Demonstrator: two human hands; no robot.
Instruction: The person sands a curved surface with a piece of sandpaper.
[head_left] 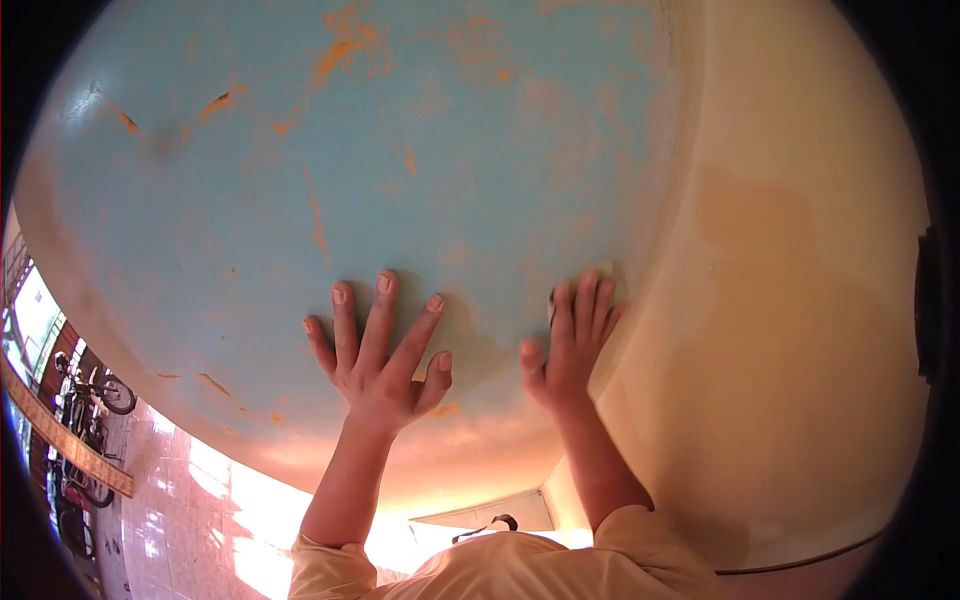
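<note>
A large blue-green surface (480,190) with orange scuffs and worn spots fills most of the view. My left hand (380,350) lies on its lower middle with all fingers spread, holding nothing. To the right, near the surface's edge, my right hand (575,335) presses on it with fingers close together and thumb apart. A thin, pale pad (607,270) shows at the fingertips of that hand, mostly hidden beneath the fingers.
A cream wall (800,330) with a darker patch meets the surface on the right. At lower left are motorcycles (90,415), a light beam (70,445) and a brightly lit tiled floor (170,500).
</note>
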